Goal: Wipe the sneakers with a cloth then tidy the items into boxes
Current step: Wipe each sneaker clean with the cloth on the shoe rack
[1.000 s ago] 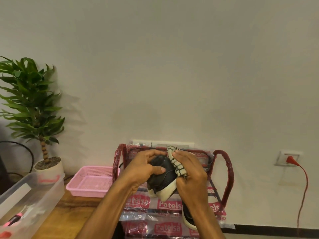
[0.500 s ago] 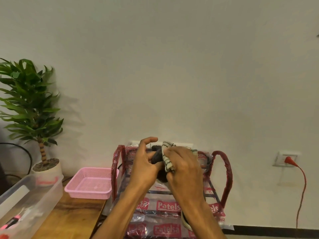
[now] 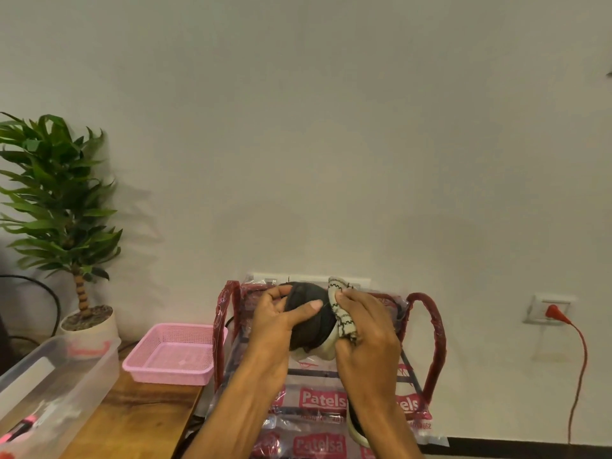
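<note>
**Black sneaker point(image 3: 308, 321) held above the shoe rack point(image 3: 434, 329)**

Left of the plastic-wrapped rack, a clear plastic box point(image 3: 49, 385) on the wooden counter point(image 3: 139, 415) holds a blurred pink-and-black item. A second sneaker point(image 3: 355, 433) on the rack is mostly hidden by the right forearm. The left hand point(image 3: 276, 326) grips the sneaker; the right hand point(image 3: 369, 332) clutches a zigzag-patterned cloth point(image 3: 341, 313) against its white sole.

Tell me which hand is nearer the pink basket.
Left. The left hand grips the black sneaker, toward the pink basket; the right hand, holding the cloth, lies beyond it.
</note>
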`<control>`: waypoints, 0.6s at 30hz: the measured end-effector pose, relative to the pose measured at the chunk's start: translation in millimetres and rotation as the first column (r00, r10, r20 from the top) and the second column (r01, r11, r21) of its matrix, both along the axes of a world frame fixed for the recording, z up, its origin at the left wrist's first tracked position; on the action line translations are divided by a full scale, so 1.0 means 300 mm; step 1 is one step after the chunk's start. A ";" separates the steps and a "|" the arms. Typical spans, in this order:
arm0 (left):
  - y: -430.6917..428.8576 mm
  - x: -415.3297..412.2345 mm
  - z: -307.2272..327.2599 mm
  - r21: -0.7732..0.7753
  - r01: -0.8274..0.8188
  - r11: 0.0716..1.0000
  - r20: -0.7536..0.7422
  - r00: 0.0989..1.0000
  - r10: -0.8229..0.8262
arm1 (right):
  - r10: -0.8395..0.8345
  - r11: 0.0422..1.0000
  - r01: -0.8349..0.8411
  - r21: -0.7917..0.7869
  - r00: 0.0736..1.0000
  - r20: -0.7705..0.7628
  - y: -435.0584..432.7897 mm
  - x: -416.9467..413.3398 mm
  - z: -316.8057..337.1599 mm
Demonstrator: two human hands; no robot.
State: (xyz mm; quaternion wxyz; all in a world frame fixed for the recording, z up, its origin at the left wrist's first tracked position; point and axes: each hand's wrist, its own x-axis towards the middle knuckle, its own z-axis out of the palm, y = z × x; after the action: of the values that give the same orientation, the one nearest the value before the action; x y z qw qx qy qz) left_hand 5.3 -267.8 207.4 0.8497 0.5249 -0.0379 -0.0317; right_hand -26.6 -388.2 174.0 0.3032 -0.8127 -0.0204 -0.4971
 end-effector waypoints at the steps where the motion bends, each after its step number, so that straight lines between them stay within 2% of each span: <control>1: 0.003 -0.003 0.013 -0.014 0.052 0.999 -0.047 0.997 -0.053 | 0.006 1.000 -0.006 0.000 1.000 0.023 -0.004 0.006 -0.011; 4: 0.013 -0.003 0.039 -0.045 0.161 0.986 -0.181 0.969 -0.167 | 0.026 1.000 -0.026 -0.014 0.998 0.062 -0.021 0.015 -0.038; 8: 0.022 0.023 0.032 -0.060 0.162 0.985 -0.317 0.932 -0.172 | 0.022 0.999 -0.019 -0.029 0.997 0.080 -0.010 0.013 -0.070; 15: 0.018 0.046 0.039 0.007 0.248 0.969 -0.393 0.892 -0.225 | 0.045 0.998 -0.038 -0.057 0.991 0.124 0.004 0.010 -0.073; 18: 0.032 0.056 0.044 0.055 0.253 0.966 -0.361 0.907 -0.217 | 0.065 0.998 -0.062 -0.027 0.986 0.153 0.006 0.005 -0.063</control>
State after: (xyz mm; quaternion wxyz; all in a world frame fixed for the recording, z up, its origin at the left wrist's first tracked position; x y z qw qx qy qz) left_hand 22.1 -258.1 220.7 0.8051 0.5445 0.0535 -0.2291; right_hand -25.2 -386.4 155.2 0.3072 -0.7741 -0.0753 -0.5483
